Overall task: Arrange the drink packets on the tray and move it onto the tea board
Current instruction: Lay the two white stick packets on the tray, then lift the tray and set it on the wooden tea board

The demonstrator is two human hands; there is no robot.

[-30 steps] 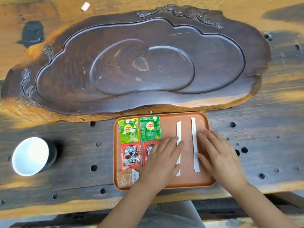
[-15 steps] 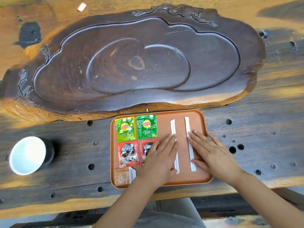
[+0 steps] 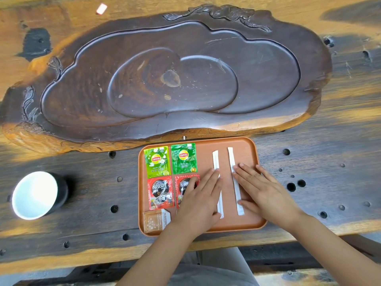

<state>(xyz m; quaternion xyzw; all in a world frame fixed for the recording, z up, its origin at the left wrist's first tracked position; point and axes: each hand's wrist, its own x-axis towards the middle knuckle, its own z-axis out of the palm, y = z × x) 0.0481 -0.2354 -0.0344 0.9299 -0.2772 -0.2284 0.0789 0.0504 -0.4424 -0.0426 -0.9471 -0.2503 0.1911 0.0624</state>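
Hands flat on the orange tray (image 3: pixel 243 145), palms down, fingers straight and held together, gripping nothing. My left hand (image 3: pixel 201 200) lies over the right red Nescafé packet (image 3: pixel 182 185), and its outer fingers (image 3: pixel 213 178) press along the left white stick packet (image 3: pixel 216 162). My right hand (image 3: pixel 266 191) rests on the tray's right part, fingertips (image 3: pixel 237 169) touching the right white stick packet (image 3: pixel 232 158). The two sticks lie roughly parallel, slightly apart. Two green Lipton packets (image 3: pixel 157 161) sit side by side at the tray's far left, left Nescafé packet (image 3: pixel 160 191) just below them, a tan packet (image 3: pixel 156 220) at the near left corner. Tray sits on the table (image 3: pixel 329 182), just beside the near edge of the tea board (image 3: pixel 165 79), not on it.
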